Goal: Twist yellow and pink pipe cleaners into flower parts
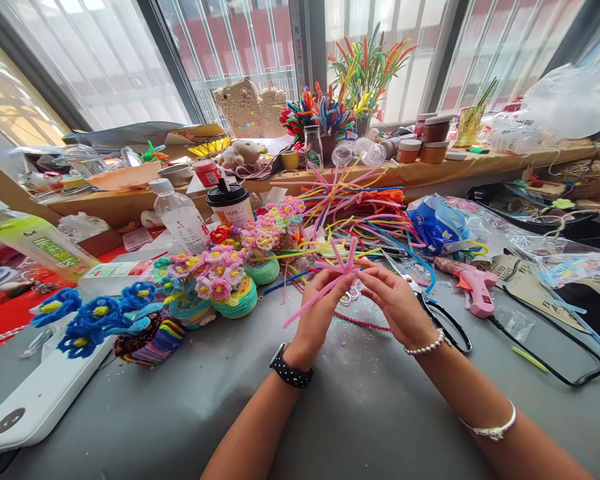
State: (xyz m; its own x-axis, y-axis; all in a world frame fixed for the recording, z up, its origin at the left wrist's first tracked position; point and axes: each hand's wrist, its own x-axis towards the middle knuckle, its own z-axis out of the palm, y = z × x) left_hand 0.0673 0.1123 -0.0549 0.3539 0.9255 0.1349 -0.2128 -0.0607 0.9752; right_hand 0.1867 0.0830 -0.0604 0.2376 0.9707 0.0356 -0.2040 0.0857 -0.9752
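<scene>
A pink pipe-cleaner piece (pixel 349 257) with several loops spreading upward is held between both hands above the grey table. My left hand (pixel 320 303), with a black dotted watch strap at the wrist, pinches its base, and a long pink stem slants down to the left across the fingers. My right hand (pixel 393 300), wearing a beaded bracelet, has its fingertips closed on the right side of the same piece. Scissors (pixel 440 313) with black handles lie just right of my right hand. Beneath the hands are a red tinsel stem (pixel 363 323) and scattered glitter.
Left are blue flowers (pixel 100 313), pink flowers (pixel 220 273), a white device (pixel 45 400) and bottles (pixel 180 217). Loose pipe cleaners (pixel 350 207) lie behind the hands. A pink glue gun (pixel 473 287) with a black cord and a blue packet (pixel 439 223) are at right.
</scene>
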